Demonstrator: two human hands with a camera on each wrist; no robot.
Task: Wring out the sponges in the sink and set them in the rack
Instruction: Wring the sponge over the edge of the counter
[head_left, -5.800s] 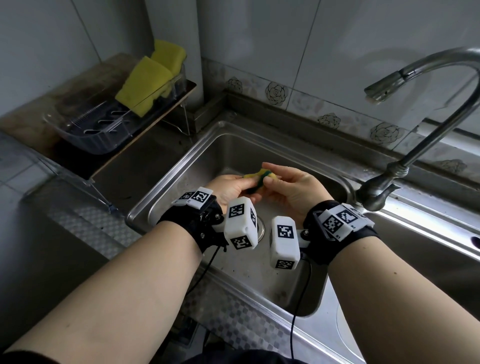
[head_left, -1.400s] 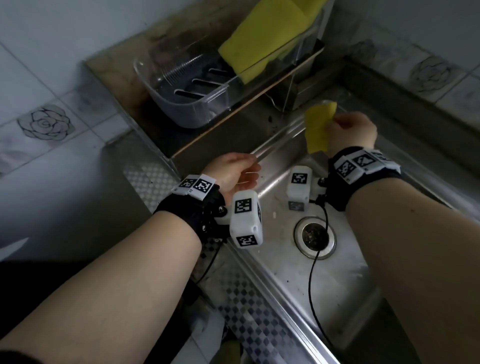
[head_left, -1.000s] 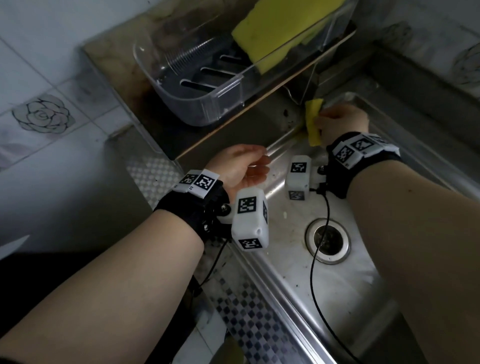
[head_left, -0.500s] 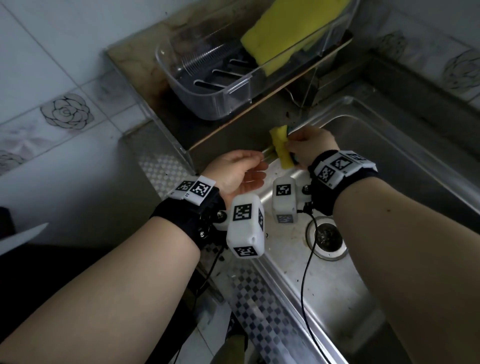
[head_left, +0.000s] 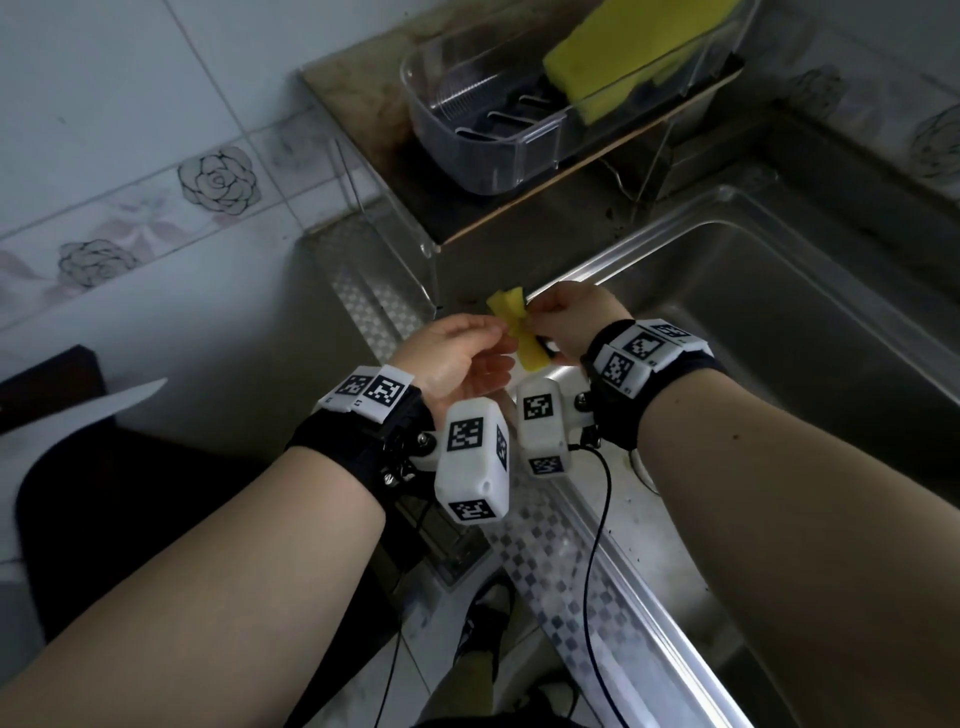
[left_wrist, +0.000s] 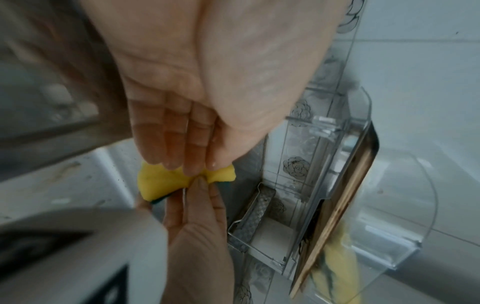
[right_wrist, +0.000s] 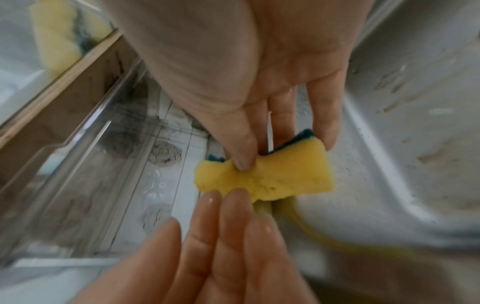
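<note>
A small yellow sponge (head_left: 519, 338) with a dark green backing hangs over the sink's left rim, squeezed into a bow shape. My right hand (head_left: 540, 325) pinches its middle between thumb and fingers; the right wrist view shows the thumb (right_wrist: 241, 160) pressed into the yellow face of the sponge (right_wrist: 283, 179). My left hand (head_left: 491, 348) reaches in from the left, and its straight fingertips (left_wrist: 182, 164) touch the sponge (left_wrist: 158, 183) without curling round it. The clear plastic rack (head_left: 483, 166) stands up and behind the hands.
Two large yellow sponges (head_left: 639, 57) lean in the rack's right end. The rack sits on a wooden board (head_left: 545, 205) carried by a clear acrylic stand (head_left: 410, 228). The steel sink (head_left: 769, 332) opens to the right. Tiled wall is at the left.
My right hand has carried the sponge down and left from the sink's far corner to my left hand. The left fingers, held apart from it before, now touch it.
</note>
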